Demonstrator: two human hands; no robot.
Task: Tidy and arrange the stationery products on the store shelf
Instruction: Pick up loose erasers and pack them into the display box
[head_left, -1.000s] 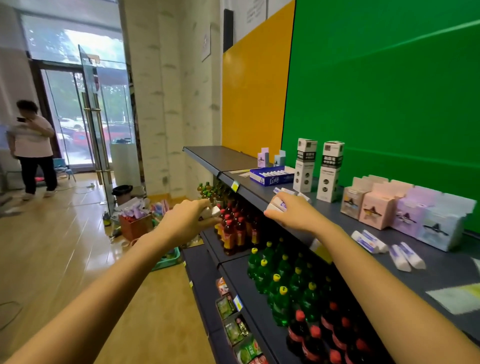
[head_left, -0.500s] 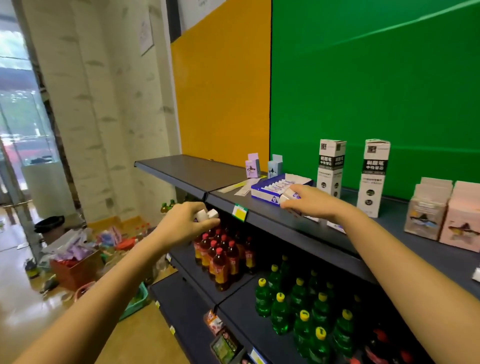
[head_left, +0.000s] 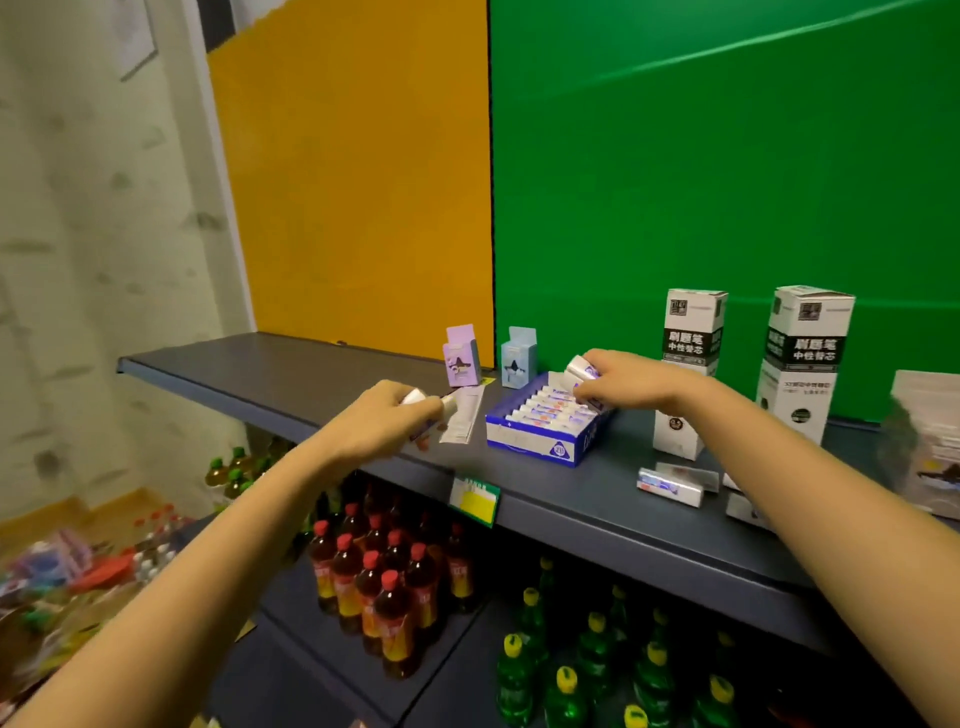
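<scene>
Small white wrapped sticks, likely erasers or correction tape, can't read the print. One (head_left: 581, 370) is pinched in the right hand (head_left: 626, 380), fingers closed round its long sides, tilted over the back end of the blue display box (head_left: 548, 422). Box sits on the top shelf (head_left: 597, 499) with a row of the same sticks lying side by side inside.

Handling guess: light, rigid enough to pinch, glossy wrap so a bit slippery. Take it across the narrow middle, not the ends, so it drops flat into the row. Box is thin card, will skid if pushed, so steady it.

Left hand (head_left: 387, 421) is curled shut around another white stick (head_left: 415, 399), just left of the box, beside a folded paper slip (head_left: 464, 415).

More loose sticks (head_left: 670, 484) lie flat near the shelf's front edge, right of the box. Behind: two tall white refill cartons (head_left: 693, 371), small purple (head_left: 461, 357) and blue (head_left: 518, 357) boxes at the back. Drink bottles (head_left: 374, 571) on the shelves below.
</scene>
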